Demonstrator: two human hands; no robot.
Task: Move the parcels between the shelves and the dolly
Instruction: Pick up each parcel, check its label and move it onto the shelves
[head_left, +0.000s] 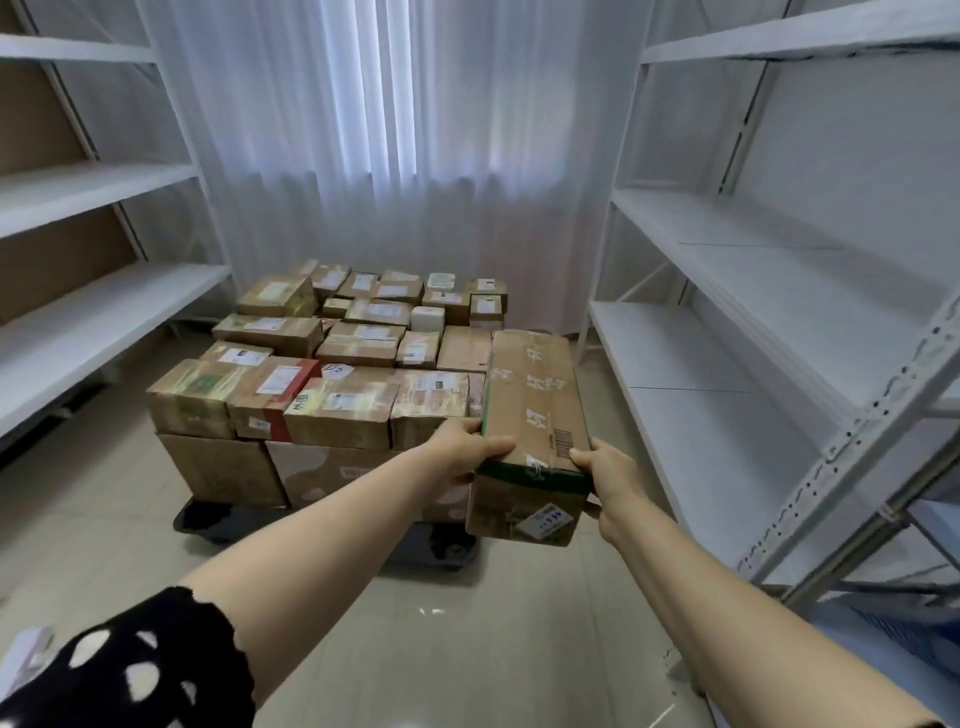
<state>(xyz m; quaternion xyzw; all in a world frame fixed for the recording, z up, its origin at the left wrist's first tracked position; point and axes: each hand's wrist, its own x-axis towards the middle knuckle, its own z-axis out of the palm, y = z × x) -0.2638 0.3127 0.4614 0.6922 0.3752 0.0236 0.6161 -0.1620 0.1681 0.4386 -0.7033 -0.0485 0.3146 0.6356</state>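
A long brown cardboard parcel (532, 400) with green edging and clear tape is held in the air at the right side of the dolly's load. My left hand (465, 449) grips its near left corner, thumb on top. My right hand (605, 478) grips its near right corner. The black dolly (208, 522) stands on the floor ahead, stacked with several taped cardboard parcels (337, 364) in layers. White metal shelves (727, 374) stand to the right, and more white shelves (93, 317) stand to the left.
White curtains (395, 156) hang behind the dolly. The floor (467, 649) is pale tile. A blue crate-like object (904, 639) sits low under the right shelves. A shelf upright (872, 431) leans across the right foreground.
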